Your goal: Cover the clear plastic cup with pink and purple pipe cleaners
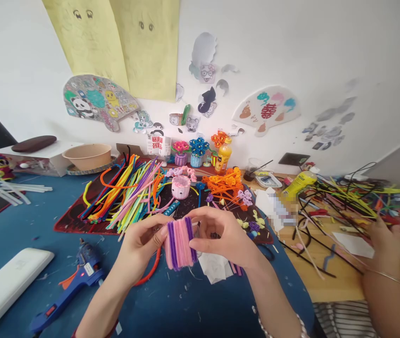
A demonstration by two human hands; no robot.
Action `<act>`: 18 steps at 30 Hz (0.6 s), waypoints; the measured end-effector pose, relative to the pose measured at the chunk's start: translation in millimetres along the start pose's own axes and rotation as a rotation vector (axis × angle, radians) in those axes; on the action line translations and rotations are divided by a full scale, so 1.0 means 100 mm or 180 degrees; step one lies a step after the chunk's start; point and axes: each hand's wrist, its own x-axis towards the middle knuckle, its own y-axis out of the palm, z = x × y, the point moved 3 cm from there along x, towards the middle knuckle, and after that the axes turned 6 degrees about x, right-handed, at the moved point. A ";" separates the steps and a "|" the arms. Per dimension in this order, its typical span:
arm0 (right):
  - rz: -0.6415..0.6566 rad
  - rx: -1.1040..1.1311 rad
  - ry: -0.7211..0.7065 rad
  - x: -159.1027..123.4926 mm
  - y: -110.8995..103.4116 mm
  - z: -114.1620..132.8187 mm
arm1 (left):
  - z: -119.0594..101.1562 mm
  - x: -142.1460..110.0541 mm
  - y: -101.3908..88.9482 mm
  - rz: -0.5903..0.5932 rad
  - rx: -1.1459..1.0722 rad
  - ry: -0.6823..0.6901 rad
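Observation:
Between my two hands, above the front of the blue table, is a small pot-like piece of pink and purple pipe cleaners (182, 245), its strips set side by side. My left hand (146, 239) grips its left side, with the thumb on the front. My right hand (217, 234) pinches the right edge between thumb and fingers. Part of the piece's far side is hidden. Just beyond it stands a small pink pipe-cleaner pot (180, 188) with dark eyes. A crumpled white tissue (215, 267) lies below my right hand.
A blue glue gun (83, 272) and a long white case (13, 281) lie at left. Behind my hands are bundled pipe cleaners (129, 188), orange pipe-cleaner pieces (224, 184) and a juice bottle (223, 157). At right, a co-worker's hands (388, 239) are over a littered wooden table (330, 288).

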 end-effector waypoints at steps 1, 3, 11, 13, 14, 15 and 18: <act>-0.0010 -0.0025 0.0012 0.00 0.00 0.00 | 0.00 0.00 0.00 0.0010 -0.0032 -0.0025; 0.0005 -0.0003 0.0057 0.00 0.01 -0.01 | 0.00 0.01 0.00 0.0032 -0.0059 -0.0063; -0.0023 0.0326 0.0180 0.04 0.01 -0.03 | 0.01 0.02 0.00 0.0000 -0.0086 -0.0079; -0.0011 0.0327 0.0203 0.04 0.01 -0.02 | 0.02 0.02 0.00 -0.0049 -0.0117 -0.0085; -0.0004 0.0318 0.0214 0.04 0.00 -0.02 | 0.02 0.03 0.00 -0.0059 -0.0098 -0.0074; -0.0001 0.0308 0.0217 0.04 0.00 -0.02 | 0.01 0.03 0.01 -0.0064 -0.0059 -0.0059; -0.0024 0.0280 0.0182 0.04 -0.01 -0.02 | -0.04 0.03 0.03 -0.0072 0.0286 -0.0071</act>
